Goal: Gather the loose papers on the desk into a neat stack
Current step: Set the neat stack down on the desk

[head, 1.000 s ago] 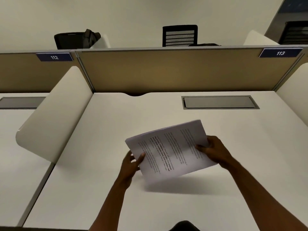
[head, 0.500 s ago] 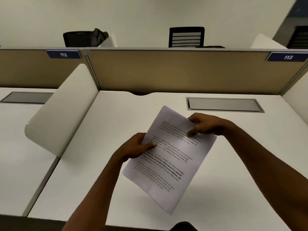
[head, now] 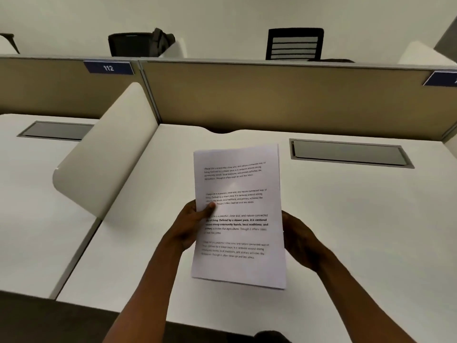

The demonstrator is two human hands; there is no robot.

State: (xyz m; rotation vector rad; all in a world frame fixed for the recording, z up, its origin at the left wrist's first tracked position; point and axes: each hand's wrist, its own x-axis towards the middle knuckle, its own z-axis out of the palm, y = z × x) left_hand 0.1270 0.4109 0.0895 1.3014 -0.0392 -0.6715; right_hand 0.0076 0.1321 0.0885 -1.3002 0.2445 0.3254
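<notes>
I held the printed papers (head: pixel 238 219) upright above the desk (head: pixel 346 219). My left hand (head: pixel 190 226) and right hand (head: pixel 300 240) clamped opposite edges, probably to square them.

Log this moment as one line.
stage: squaring stack | left hand: gripping paper stack | right hand: holding right edge | stack: upright above desk

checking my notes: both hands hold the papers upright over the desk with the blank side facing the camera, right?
Not quite. In the head view the papers show their printed side, with paragraphs of text, not a blank side. The rest holds: the left hand and right hand hold them upright over the desk.
</notes>
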